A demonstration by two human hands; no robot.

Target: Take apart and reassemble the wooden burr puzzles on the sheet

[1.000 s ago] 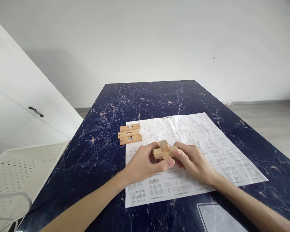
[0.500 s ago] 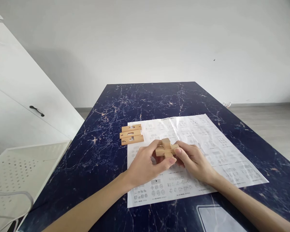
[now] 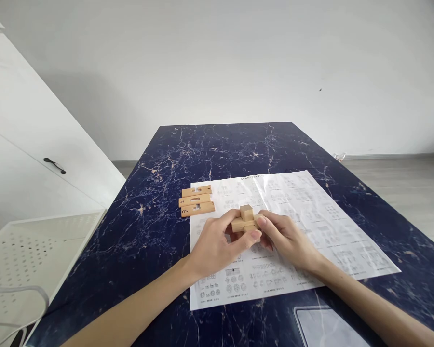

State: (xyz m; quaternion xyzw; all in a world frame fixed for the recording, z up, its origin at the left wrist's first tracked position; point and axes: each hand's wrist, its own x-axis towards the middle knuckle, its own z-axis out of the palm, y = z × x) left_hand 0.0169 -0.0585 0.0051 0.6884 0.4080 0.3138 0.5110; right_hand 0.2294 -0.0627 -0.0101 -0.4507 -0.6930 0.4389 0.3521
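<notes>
Between my two hands is a wooden burr puzzle [image 3: 246, 214] of interlocking pale blocks, held just above the printed sheet. My left hand [image 3: 220, 241] grips its left and near sides, thumb in front and index finger behind. My right hand [image 3: 284, 236] pinches the right end with the thumb on top; its other fingers are partly hidden beneath. Under both hands lies the white instruction sheet [image 3: 296, 197], covered in small line drawings. Left of the puzzle, three flat notched wooden pieces [image 3: 198, 208] marked with handwritten numbers lie in a stack of rows, partly over the sheet's edge.
The dark blue marbled table [image 3: 217, 149] stretches away to a white wall. A clear-looking rectangular pad [image 3: 329, 327] lies at the near edge. A white cabinet [image 3: 50, 144] and a perforated white stand [image 3: 29, 250] with a cable flank the table's left side.
The puzzle has been turned and tilted slightly in my hands, so its upright block now shows a corner. Both hands have shifted a little to the left; the flat pieces stay put.
</notes>
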